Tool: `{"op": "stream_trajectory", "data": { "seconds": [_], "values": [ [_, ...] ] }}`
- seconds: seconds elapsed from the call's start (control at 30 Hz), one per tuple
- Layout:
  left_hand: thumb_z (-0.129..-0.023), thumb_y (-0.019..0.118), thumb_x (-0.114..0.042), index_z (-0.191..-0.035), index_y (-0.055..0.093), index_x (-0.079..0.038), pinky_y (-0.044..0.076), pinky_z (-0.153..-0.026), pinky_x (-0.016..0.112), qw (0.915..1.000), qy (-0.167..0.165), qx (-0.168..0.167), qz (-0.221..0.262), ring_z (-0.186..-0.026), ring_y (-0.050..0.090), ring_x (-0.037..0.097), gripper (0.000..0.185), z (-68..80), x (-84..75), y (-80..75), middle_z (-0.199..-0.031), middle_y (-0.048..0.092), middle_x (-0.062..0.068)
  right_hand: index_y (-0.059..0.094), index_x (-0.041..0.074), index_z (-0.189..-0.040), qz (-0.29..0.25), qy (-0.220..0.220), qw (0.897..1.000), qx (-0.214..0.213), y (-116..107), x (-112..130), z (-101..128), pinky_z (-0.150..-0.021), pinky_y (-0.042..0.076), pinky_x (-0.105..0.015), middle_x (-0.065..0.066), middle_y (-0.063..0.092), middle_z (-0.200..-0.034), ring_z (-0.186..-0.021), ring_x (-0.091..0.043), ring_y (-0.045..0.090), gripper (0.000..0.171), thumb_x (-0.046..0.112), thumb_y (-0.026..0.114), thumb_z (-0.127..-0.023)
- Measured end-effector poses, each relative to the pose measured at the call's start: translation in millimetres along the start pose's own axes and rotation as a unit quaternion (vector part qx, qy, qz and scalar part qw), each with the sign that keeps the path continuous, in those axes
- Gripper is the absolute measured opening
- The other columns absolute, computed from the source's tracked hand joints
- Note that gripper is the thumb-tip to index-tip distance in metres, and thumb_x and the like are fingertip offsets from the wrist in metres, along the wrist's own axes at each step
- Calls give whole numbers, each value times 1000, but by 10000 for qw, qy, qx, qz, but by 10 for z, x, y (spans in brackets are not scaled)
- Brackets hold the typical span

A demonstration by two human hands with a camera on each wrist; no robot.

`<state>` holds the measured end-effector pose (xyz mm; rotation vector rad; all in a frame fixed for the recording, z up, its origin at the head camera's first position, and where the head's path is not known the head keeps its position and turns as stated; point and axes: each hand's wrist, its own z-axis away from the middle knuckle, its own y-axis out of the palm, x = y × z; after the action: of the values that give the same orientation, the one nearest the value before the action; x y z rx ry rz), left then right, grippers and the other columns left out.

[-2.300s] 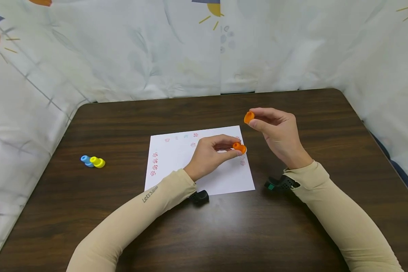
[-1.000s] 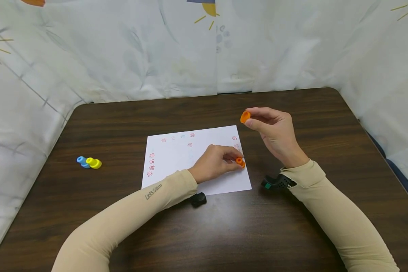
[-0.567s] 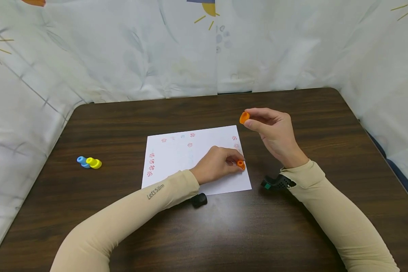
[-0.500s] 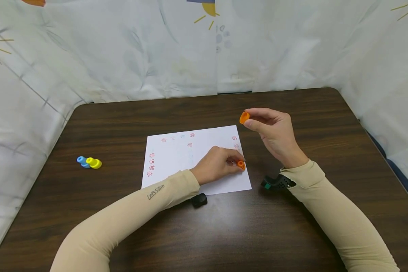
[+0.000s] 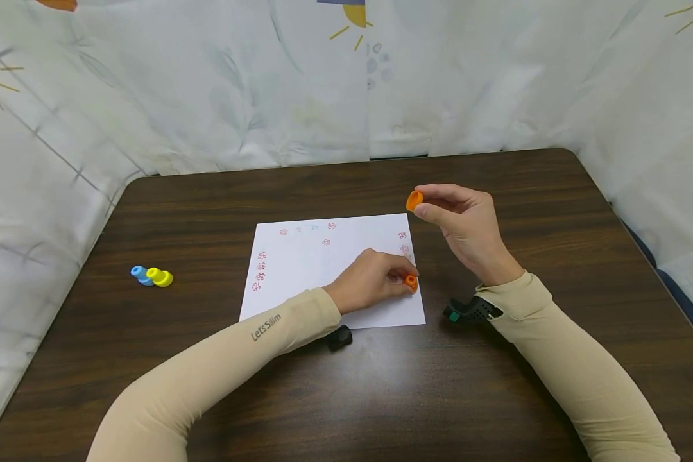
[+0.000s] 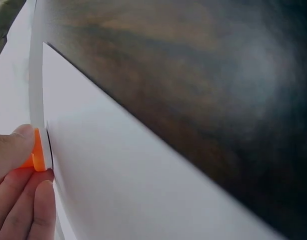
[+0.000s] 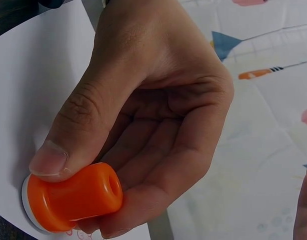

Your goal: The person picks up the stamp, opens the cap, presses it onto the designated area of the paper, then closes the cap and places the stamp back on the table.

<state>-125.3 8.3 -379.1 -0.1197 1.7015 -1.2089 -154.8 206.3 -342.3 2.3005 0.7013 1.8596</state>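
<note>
My left hand [image 5: 375, 282] grips a small orange stamp [image 5: 410, 282] and presses it down on the right edge of a white paper sheet [image 5: 300, 276]. The right wrist view shows that hand [image 7: 153, 100] with thumb and fingers round the stamp [image 7: 73, 195], its white base on the paper [image 7: 38, 75]. The left wrist view shows only fingertips on the stamp [image 6: 38, 150]. My right hand [image 5: 462, 221] is raised above the table beyond the sheet's right corner, pinching an orange cap [image 5: 414, 201] between thumb and fingers.
The sheet bears several small red prints along its left, top and right edges. A blue stamp [image 5: 141, 273] and a yellow stamp [image 5: 163, 277] lie together at the left of the dark wooden table [image 5: 496, 385]. Patterned cloth walls surround the table.
My left hand has lowered the orange stamp from the air onto the paper's right edge and holds it there. The sheet has shifted slightly. My right hand with the cap has barely moved.
</note>
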Motion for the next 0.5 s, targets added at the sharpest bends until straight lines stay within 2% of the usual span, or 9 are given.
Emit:
{"op": "stream_trajectory", "data": {
  "seconds": [0.23, 0.5],
  "values": [
    [-89, 82, -16, -113, 79, -11, 60, -89, 25, 10000, 23, -14, -10, -95, 75, 11, 24, -1, -3, -1, -104, 81, 1, 80, 5, -109, -13, -20, 10000, 30, -3, -14, 0, -87, 64, -25, -4, 77, -107, -94, -15, 75, 29, -14, 70, -89],
    [-91, 81, -17, -113, 78, -11, 59, -90, 26, 9998, -65, 167, -21, -94, 73, 11, 24, -9, -33, -32, -104, 81, 1, 80, 4, -109, 29, 7, 10000, 23, -8, -21, -6, -87, 64, -25, -4, 77, -106, -92, -16, 75, 29, -14, 71, -89]
  ]
}}
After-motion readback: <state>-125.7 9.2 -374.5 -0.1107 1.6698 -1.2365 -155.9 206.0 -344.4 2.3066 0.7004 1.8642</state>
